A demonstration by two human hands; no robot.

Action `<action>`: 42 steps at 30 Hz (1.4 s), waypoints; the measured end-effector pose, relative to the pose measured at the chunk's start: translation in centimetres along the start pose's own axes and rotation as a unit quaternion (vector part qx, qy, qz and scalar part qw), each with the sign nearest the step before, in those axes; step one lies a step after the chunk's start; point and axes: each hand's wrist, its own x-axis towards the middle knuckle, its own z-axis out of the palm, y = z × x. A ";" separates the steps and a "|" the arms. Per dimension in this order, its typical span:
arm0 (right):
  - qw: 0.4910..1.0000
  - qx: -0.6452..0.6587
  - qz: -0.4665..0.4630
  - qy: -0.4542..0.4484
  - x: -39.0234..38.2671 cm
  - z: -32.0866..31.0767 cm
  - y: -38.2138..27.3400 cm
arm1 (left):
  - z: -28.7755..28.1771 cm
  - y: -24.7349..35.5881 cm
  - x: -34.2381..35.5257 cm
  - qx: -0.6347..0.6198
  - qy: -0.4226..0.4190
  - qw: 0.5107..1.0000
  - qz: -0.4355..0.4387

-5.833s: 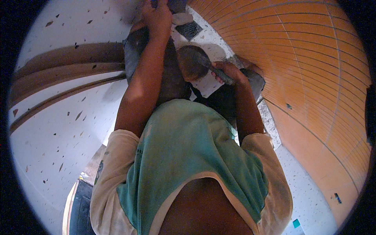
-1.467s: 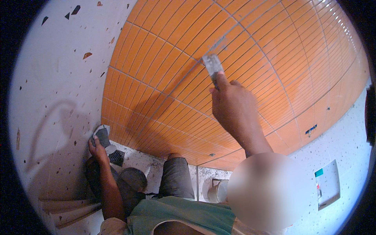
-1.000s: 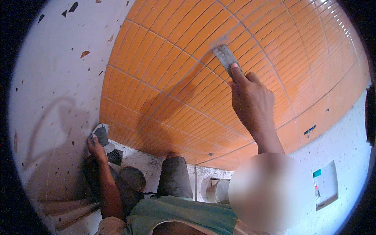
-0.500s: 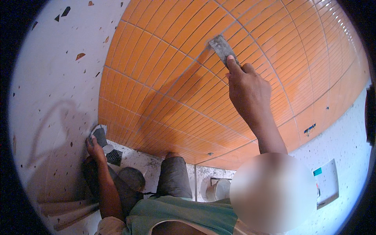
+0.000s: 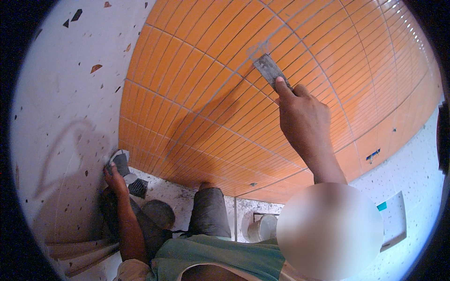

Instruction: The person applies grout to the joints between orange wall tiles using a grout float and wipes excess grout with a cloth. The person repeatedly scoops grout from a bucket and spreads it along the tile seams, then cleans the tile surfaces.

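In your right hand (image 5: 305, 114), the grip pinches the flat grey scraper (image 5: 270, 69), its end at the orange tiled wall (image 5: 199, 61), beside a grey smear (image 5: 258, 48). Your left hand (image 5: 115, 181) is at a dark object (image 5: 121, 164); its grip I cannot tell.

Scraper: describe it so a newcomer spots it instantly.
Find the orange tiled wall filling the upper middle. In front of it, the person's right hand grips the scraper. Its grey colour sets this flat, oblong tool apart from the orange tiles.
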 end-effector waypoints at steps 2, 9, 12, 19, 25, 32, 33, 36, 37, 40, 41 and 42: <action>1.000 0.018 -0.003 0.022 -0.1 -0.7 0.2 | 0.0 0.0 -0.1 -0.010 0.002 1.000 -0.001; 0.999 0.015 0.000 0.043 1.0 0.0 1.5 | 0.4 -1.5 0.8 -0.007 -0.032 0.999 0.015; 0.999 -0.005 0.027 0.033 0.4 -0.9 1.4 | -0.3 0.7 -0.4 -0.006 -0.034 0.999 0.010; 0.999 0.046 0.013 0.009 1.1 -0.7 1.6 | 0.5 -2.1 1.3 0.009 -0.020 0.999 0.041; 0.784 0.589 -0.019 -0.195 -2.8 3.3 -0.9 | -1.0 -5.6 3.2 -0.008 -0.073 0.993 0.091; 0.409 0.854 0.107 -0.304 -10.7 10.4 -4.9 | -1.5 -1.1 1.2 -0.025 -0.051 0.995 0.076; 0.383 0.861 0.111 -0.317 -11.5 11.5 -5.6 | -1.6 -2.0 1.7 -0.039 -0.055 0.996 0.055; 0.413 0.816 0.096 -0.393 -13.7 15.9 -9.6 | -2.7 -1.0 0.2 0.127 -0.028 0.983 0.127; 0.422 0.800 0.070 -0.421 -14.1 17.3 -10.7 | -2.5 -0.7 -0.3 0.202 -0.014 0.969 0.143; 0.512 0.738 0.010 -0.439 -17.7 23.0 -15.5 | -3.2 2.4 -2.6 0.170 -0.046 0.978 0.110; 0.594 0.712 -0.056 -0.371 -19.4 26.0 -17.8 | -3.1 4.3 -3.8 0.125 -0.060 0.986 0.097; 0.667 0.673 -0.129 -0.293 -21.0 28.8 -19.8 | -3.2 4.4 -3.9 0.068 -0.047 0.995 0.062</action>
